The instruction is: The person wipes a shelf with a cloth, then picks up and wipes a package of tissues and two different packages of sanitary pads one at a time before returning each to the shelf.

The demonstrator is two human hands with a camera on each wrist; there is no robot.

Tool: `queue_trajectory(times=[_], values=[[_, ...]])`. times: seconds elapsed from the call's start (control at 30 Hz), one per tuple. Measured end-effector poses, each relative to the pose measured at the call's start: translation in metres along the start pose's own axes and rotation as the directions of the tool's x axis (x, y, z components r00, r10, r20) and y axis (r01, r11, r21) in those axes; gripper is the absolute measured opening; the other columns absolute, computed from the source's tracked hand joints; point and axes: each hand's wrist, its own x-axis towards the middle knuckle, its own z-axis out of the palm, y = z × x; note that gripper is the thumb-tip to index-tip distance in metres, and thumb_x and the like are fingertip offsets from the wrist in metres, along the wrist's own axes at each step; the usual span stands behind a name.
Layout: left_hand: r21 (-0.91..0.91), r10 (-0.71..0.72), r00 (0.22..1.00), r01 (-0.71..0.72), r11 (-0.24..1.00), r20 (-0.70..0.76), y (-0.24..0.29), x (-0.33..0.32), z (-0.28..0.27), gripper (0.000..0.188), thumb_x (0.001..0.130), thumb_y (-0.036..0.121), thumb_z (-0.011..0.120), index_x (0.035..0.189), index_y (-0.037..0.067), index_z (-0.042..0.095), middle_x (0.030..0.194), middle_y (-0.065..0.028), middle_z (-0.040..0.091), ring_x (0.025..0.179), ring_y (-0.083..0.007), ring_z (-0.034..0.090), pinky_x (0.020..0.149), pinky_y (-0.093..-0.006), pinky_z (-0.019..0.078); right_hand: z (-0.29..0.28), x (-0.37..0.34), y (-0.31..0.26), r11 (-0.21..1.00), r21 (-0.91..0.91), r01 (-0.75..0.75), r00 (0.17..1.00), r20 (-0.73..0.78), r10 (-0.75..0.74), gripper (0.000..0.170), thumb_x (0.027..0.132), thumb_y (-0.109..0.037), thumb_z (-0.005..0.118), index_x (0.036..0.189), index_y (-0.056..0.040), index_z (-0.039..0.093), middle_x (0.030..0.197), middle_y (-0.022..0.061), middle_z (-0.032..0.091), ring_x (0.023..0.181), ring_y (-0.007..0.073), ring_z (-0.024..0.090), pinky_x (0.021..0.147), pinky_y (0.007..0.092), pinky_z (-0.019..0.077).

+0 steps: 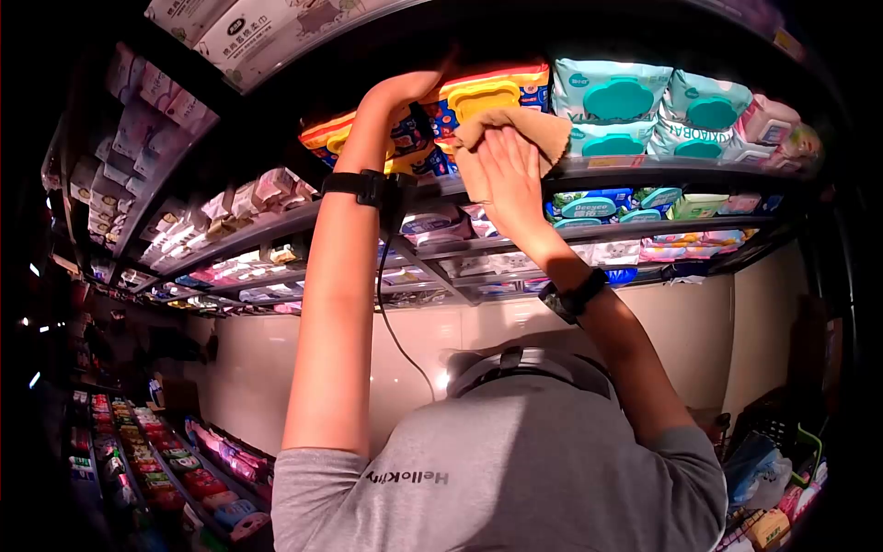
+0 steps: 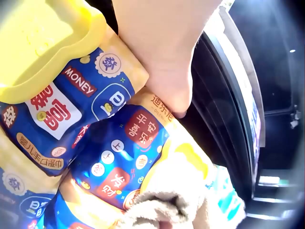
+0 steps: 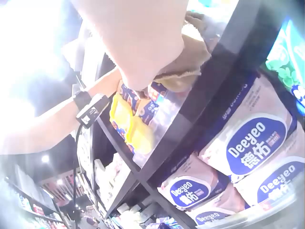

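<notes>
In the head view, my right hand (image 1: pixel 511 184) lies with fairly straight fingers on a brown cloth (image 1: pixel 552 136), against the front of a blue, orange and yellow wipes pack (image 1: pixel 529 81). The cloth also shows beyond the right hand (image 3: pixel 143 52) in the right wrist view, as a folded cloth (image 3: pixel 193 57). My left hand (image 1: pixel 409 87) reaches in at the top of the packs, its fingers hidden. From the left wrist, the left hand (image 2: pixel 167 86) is beside a blue pack (image 2: pixel 128 148), with the light fluffy cloth (image 2: pixel 190 214) below.
Teal-lidded packs (image 1: pixel 618 97) stand right of the cloth. The dark shelf edge (image 1: pixel 635 177) runs under them, with lower shelves of packs (image 1: pixel 584 207) beneath. A cable (image 1: pixel 391 322) hangs from the left wrist. Boxes (image 1: pixel 267 37) fill the shelf above; pink Deeyeo packs (image 3: pixel 257 138) show in the right wrist view.
</notes>
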Motion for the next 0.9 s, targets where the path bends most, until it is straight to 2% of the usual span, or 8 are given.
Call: queue_trajectory(times=[0.1, 0.23, 0.3, 0.33, 0.43, 0.67, 0.83, 0.9], values=[[-0.041, -0.034, 0.999, 0.033, 0.999, -0.032, -0.005, 0.002, 0.003, 0.057, 0.088, 0.051, 0.026, 0.118, 0.008, 0.048, 0.1, -0.0097, 0.055, 0.089, -0.0163, 0.049, 0.078, -0.0285, 0.0393, -0.006, 0.025, -0.014, 0.995, 0.039, 0.093, 0.995, -0.031, -0.092, 0.056, 0.065, -0.006, 0.051, 0.12, -0.0039, 0.042, 0.131, 0.0081, 0.035, 0.125, 0.0262, 0.026, 0.098, 0.0505, 0.0183], [0.18, 0.485, 0.859, -0.458, 0.871, -0.164, -0.009, 0.008, 0.004, 0.04, 0.09, 0.035, 0.036, 0.112, 0.007, 0.051, 0.089, -0.0088, 0.057, 0.076, -0.0154, 0.051, 0.071, -0.0288, 0.0405, -0.019, 0.04, 0.001, 0.982, -0.129, 0.136, 0.991, 0.019, -0.135, 0.064, 0.058, -0.004, 0.057, 0.12, -0.0033, 0.04, 0.131, 0.0083, 0.034, 0.125, 0.0265, 0.026, 0.1, 0.0501, 0.0141], [-0.134, -0.037, 0.997, 0.046, 0.99, 0.073, 0.01, -0.011, -0.004, 0.039, 0.088, 0.037, 0.038, 0.11, 0.008, 0.053, 0.065, -0.0026, 0.046, 0.057, -0.0113, 0.037, 0.054, -0.0266, 0.0342, -0.011, 0.026, 0.009, 0.998, -0.058, 0.028, 0.995, -0.094, -0.034, 0.057, 0.061, -0.006, 0.055, 0.117, -0.0001, 0.042, 0.13, 0.0122, 0.034, 0.125, 0.0285, 0.025, 0.1, 0.0505, 0.0132], [-0.157, -0.048, 0.991, 0.068, 0.985, 0.125, 0.006, -0.008, -0.005, 0.039, 0.087, 0.04, 0.04, 0.112, 0.013, 0.053, 0.056, 0.0013, 0.029, 0.05, -0.01, 0.022, 0.048, -0.025, 0.024, -0.002, 0.02, 0.009, 0.995, -0.097, -0.015, 0.988, -0.152, 0.0, 0.05, 0.066, -0.01, 0.053, 0.113, 0.0026, 0.044, 0.129, 0.0154, 0.035, 0.125, 0.0302, 0.026, 0.1, 0.0504, 0.0136], [0.057, 0.325, 0.939, -0.321, 0.945, -0.115, -0.01, 0.004, 0.002, 0.041, 0.085, 0.044, 0.042, 0.12, 0.022, 0.048, 0.08, -0.0037, 0.053, 0.07, -0.0111, 0.043, 0.064, -0.0255, 0.039, 0.01, 0.002, -0.007, 0.997, -0.08, 0.016, 1.0, -0.022, -0.018, 0.047, 0.07, -0.013, 0.05, 0.114, 0.0027, 0.045, 0.129, 0.0155, 0.035, 0.126, 0.0303, 0.024, 0.101, 0.0492, 0.0125], [-0.248, 0.045, 0.992, -0.014, 0.969, 0.119, -0.017, 0.009, 0.009, 0.044, 0.085, 0.047, 0.041, 0.089, 0.006, 0.057, 0.058, 0.0044, 0.039, 0.054, -0.0083, 0.027, 0.05, -0.0254, 0.0254, -0.011, 0.022, -0.002, 0.998, -0.037, 0.045, 0.999, 0.02, -0.045, 0.061, 0.063, -0.006, 0.054, 0.121, -0.0021, 0.038, 0.131, 0.0122, 0.033, 0.126, 0.0286, 0.023, 0.101, 0.0502, 0.0132], [0.27, 0.105, 0.989, -0.129, 0.954, 0.101, 0.012, -0.017, -0.007, 0.045, 0.082, 0.042, 0.043, 0.107, 0.006, 0.053, 0.079, -0.0133, 0.061, 0.07, -0.0223, 0.057, 0.066, -0.0323, 0.0462, 0.003, -0.005, -0.006, 0.994, -0.03, -0.101, 0.995, 0.012, 0.101, 0.061, 0.061, -0.001, 0.05, 0.121, 0.0015, 0.037, 0.133, 0.0174, 0.028, 0.128, 0.0332, 0.017, 0.101, 0.0526, 0.0096], [0.438, 0.456, 0.885, -0.374, 0.817, -0.095, 0.009, -0.023, 0.005, 0.04, 0.079, 0.036, 0.046, 0.107, 0.008, 0.053, 0.076, -0.0135, 0.059, 0.068, -0.0258, 0.056, 0.065, -0.0341, 0.0457, -0.005, -0.007, -0.013, 0.993, -0.018, -0.114, 0.993, 0.005, 0.114, 0.061, 0.061, 0.0, 0.049, 0.121, 0.0012, 0.037, 0.134, 0.017, 0.028, 0.128, 0.0316, 0.017, 0.101, 0.0523, 0.0091]])
